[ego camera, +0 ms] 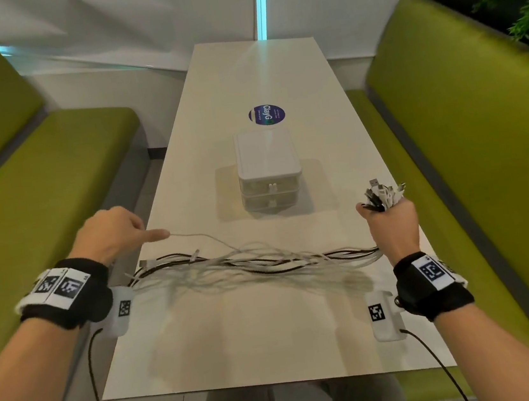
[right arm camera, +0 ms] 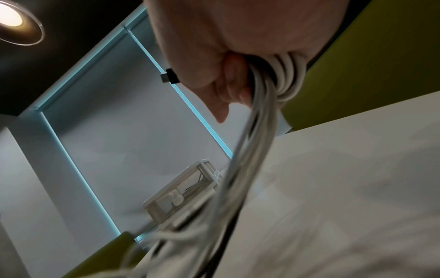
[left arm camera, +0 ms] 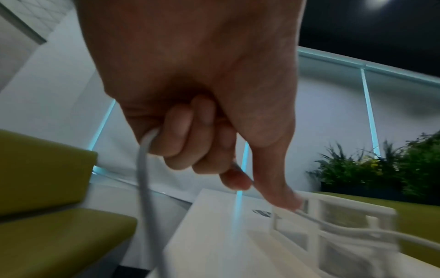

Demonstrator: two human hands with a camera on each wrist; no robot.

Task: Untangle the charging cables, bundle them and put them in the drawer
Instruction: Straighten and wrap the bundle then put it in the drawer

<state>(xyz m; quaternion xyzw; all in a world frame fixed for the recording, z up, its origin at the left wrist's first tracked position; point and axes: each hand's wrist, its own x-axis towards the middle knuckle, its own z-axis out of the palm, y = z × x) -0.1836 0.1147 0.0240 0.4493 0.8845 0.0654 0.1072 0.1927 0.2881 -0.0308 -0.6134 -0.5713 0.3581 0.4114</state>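
My head view is evenly bright; cyan strip light point(ego camera: 262, 0) glows at twelve o'clock, glare streaking the table point(ego camera: 272, 332). Edges bow. Both wrist views are dim, motion-blurred; ceiling lamp point(right arm camera: 10, 20) flares at ten o'clock.

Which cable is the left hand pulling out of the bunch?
The single thin white cable, pinched by the left hand and arcing apart above the others. The remaining cables run together to the right hand.

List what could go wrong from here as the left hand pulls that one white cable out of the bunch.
1. The white cable pinched by the left hand runs into the crossed strands; pulling may tighten a knot.
2. The right hand grips many plug ends; a hard tug could drag some loose.
3. Slack might sweep toward the drawer unit.
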